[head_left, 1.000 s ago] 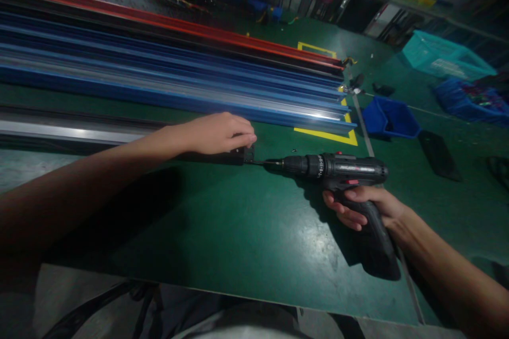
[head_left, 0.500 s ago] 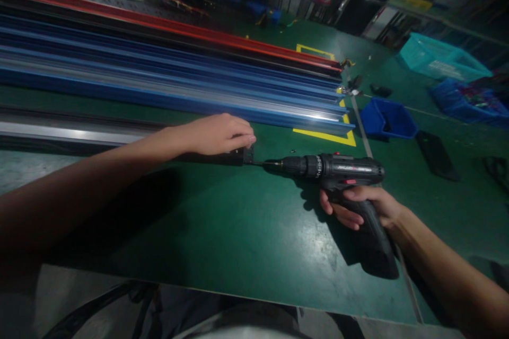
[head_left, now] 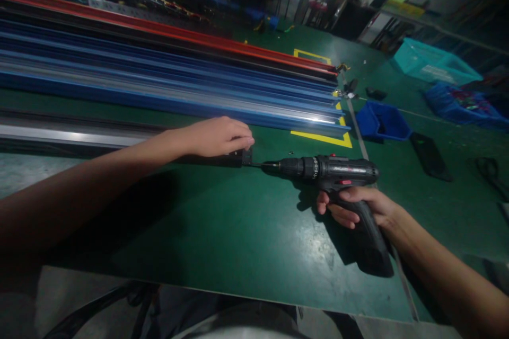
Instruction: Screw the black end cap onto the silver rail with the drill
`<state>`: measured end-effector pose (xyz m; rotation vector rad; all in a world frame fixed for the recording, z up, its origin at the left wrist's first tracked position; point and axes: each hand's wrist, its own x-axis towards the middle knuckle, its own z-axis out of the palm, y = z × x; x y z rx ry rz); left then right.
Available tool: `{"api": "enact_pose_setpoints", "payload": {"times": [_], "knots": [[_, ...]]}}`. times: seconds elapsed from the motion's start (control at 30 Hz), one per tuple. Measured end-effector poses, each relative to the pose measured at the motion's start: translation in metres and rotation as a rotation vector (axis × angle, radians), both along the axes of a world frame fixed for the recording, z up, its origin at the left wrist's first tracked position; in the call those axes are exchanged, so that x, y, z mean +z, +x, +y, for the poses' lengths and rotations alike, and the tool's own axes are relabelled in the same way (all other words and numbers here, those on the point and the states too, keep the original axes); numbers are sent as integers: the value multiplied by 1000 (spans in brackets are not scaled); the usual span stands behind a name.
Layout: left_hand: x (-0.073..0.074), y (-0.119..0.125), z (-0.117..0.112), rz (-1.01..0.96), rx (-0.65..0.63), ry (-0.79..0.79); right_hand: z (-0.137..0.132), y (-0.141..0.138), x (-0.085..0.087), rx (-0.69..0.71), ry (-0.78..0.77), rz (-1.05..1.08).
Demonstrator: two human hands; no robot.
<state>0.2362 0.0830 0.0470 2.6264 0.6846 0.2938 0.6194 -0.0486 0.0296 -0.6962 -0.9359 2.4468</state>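
1. Right hand [head_left: 360, 206]: wrapped around the grip of a black cordless drill [head_left: 338, 169], fingers curled about the handle. The drill lies level, just above the table, its nose pointing left.
2. Drill bit [head_left: 256, 165]: thin, dark, horizontal. Its tip meets the right end of a dark metal rail [head_left: 79, 137]. Whether a screw sits at the tip cannot be told; the spot is too small and dim.
3. Left hand [head_left: 217, 136]: palm down on the right end of the rail, fingers bent over its top edge, pressing on it. The fingertips [head_left: 247, 143] lie just beside a small black end piece [head_left: 246, 157] at the end of the rail.
4. Dark metal rail: long, with a silvery upper face, lying flat on the green table [head_left: 238, 238] and running off the left edge of the view. Its right end sits near the middle of the table, between the two hands.
5. Stack of blue rails [head_left: 178, 95]: long strips lying side by side beyond the dark rail, apart from it, with a red rail [head_left: 199, 39] along the far side.
6. Yellow tape marks [head_left: 324, 137]: on the table at the right end of the blue stack.
7. Blue bin [head_left: 382, 122]: open, on the table to the right of the stack, well apart from the drill.
8. Teal crate [head_left: 433, 63]: farther off, at the upper right.
9. Flat black object [head_left: 429, 156]: on the table right of the drill; what it is cannot be told.
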Motion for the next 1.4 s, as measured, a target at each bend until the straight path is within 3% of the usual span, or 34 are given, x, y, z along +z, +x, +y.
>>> {"api": "enact_pose_setpoints", "payload": {"times": [1.4], "knots": [[1, 1, -2, 3, 16, -4, -3, 3, -3, -51, -15, -73]]}}
